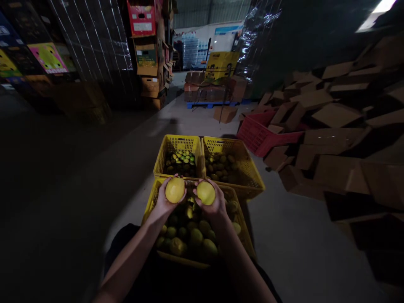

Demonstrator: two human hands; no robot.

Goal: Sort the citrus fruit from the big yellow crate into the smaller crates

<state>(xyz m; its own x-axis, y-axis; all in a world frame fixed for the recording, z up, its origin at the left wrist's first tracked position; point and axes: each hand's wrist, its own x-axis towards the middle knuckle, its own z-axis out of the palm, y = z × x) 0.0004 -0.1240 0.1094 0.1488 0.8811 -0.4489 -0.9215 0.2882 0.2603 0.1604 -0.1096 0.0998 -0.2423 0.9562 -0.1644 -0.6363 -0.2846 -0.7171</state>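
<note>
My left hand (164, 202) is closed around a yellow fruit (174, 190). My right hand (214, 207) grips a second yellow fruit (205, 192). Both fruits are held side by side above the near yellow crate (148, 210), which is filled with several yellow-green fruits (194, 235). Beyond it stand two more yellow crates: the far left crate (179, 144) holds smaller green and yellow fruits, the far right crate (252, 172) holds darker fruits.
A red crate (257, 136) lies tilted to the right. A large heap of flattened cardboard boxes (334, 139) fills the right side. Stacked cartons (148, 54) and wrapped pallets (94, 46) stand at left and back. Grey concrete floor (293, 235) surrounds the crates.
</note>
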